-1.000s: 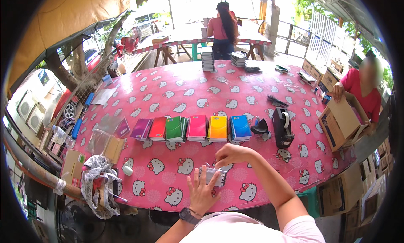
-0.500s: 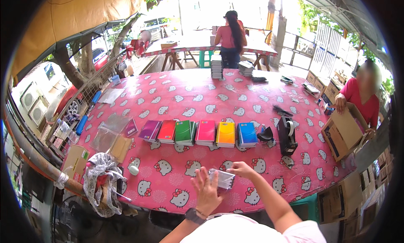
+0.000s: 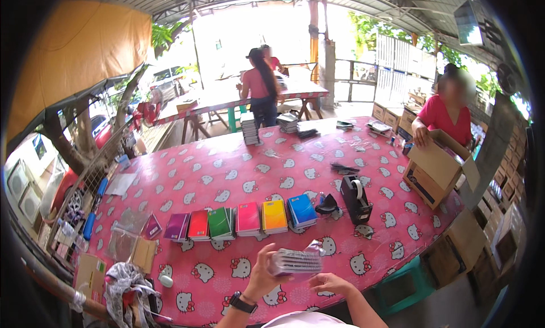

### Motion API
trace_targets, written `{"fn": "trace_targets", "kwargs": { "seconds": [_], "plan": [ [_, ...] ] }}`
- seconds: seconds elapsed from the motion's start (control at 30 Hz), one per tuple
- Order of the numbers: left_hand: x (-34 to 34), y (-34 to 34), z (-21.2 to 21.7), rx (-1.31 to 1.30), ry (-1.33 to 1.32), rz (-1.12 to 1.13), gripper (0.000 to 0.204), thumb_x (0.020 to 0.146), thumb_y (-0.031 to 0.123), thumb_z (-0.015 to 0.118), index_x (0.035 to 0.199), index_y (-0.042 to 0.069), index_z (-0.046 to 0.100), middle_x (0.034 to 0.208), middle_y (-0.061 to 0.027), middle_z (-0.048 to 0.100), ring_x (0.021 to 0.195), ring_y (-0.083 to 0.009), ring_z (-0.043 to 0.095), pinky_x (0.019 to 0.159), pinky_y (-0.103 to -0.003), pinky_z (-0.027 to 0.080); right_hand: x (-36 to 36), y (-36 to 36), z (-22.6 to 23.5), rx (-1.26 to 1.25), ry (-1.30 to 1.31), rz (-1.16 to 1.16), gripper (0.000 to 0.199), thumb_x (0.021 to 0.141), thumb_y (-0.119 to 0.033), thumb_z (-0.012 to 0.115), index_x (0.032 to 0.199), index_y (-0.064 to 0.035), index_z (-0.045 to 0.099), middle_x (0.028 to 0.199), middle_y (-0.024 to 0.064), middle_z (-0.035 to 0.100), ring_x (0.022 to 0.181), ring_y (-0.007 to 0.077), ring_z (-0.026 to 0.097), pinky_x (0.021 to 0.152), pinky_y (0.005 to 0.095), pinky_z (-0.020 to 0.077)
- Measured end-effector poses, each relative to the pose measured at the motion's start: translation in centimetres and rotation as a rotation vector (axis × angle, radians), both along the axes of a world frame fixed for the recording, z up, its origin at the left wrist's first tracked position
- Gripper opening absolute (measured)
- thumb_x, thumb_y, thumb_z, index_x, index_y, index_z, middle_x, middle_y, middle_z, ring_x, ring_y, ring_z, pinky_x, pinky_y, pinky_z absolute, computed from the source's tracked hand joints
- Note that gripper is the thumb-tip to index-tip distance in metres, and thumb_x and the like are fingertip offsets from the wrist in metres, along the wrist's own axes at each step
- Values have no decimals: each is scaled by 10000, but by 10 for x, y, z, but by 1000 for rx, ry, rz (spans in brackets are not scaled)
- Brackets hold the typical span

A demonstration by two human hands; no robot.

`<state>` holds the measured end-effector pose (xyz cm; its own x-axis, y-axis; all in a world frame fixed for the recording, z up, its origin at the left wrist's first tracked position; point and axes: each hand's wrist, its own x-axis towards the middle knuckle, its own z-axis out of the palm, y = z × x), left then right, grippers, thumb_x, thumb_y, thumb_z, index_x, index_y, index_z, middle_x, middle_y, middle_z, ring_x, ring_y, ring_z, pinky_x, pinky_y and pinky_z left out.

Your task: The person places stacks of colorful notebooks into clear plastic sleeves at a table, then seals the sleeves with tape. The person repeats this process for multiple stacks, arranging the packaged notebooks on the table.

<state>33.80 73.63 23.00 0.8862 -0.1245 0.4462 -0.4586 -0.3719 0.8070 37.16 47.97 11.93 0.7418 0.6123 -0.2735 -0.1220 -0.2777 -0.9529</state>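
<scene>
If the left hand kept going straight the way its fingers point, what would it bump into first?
Probably the wrapped bundle that the left hand already touches. Past that, the line runs up toward the row of coloured notebook stacks, though depth is hard to judge here.

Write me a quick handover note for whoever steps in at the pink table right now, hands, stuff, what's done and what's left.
Left hand: gripping a clear-wrapped bundle of small notebooks by its left end, lifted above the pink table.
Right hand: open, under the bundle's right end; contact cannot be told.
On the table: six notebook stacks in a row, purple to blue, with a black tape dispenser to their right.
Done: one bundle wrapped.
Left: six stacks still loose.
</scene>
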Motion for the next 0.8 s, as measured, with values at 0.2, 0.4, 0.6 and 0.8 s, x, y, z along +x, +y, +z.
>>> {"fn": "trace_targets", "kwargs": {
  "seconds": [0.2, 0.4, 0.6, 0.8],
  "plan": [
    [-6, 2, -70, -421, 354, -135, 886, 611, 95, 840, 1315, 62, 303, 1198, -116, 514, 992, -202, 596, 843, -345, 511, -4, 41, 31, 594, -18, -243, 589, 657, -125, 796, 1165, -25, 515, 1099, 24, 562, 960, 131, 540, 846, 287, 449],
    [-5, 0, -49, 160, 1, 46, 854, 557, 190, 849, 1278, 54, 413, 1171, -145, 512, 1091, -247, 518, 931, -383, 425, -4, 54, 57, 553, -236, -215, 560, 689, -119, 783, 1156, -33, 486, 1095, 52, 576, 1018, 143, 543, 882, 300, 446],
    [1, -2, -39, -265, 180, -169, 726, 668, 142, 801, 1280, 42, 423, 1098, -135, 578, 1082, -216, 539, 928, -342, 422, 15, 62, 78, 178, -435, -22, 428, 800, -113, 688, 1170, -29, 488, 1165, 101, 566, 1115, 177, 525, 894, 306, 438],
    [17, 24, -15, -368, 421, -118, 694, 773, 344, 723, 1328, 68, 413, 1120, -84, 611, 1081, -171, 543, 953, -354, 400, 15, 35, 112, 488, -427, -119, 668, 772, -237, 727, 1330, -73, 397, 1310, 111, 487, 1224, 208, 441, 971, 351, 357]
  ]
}}
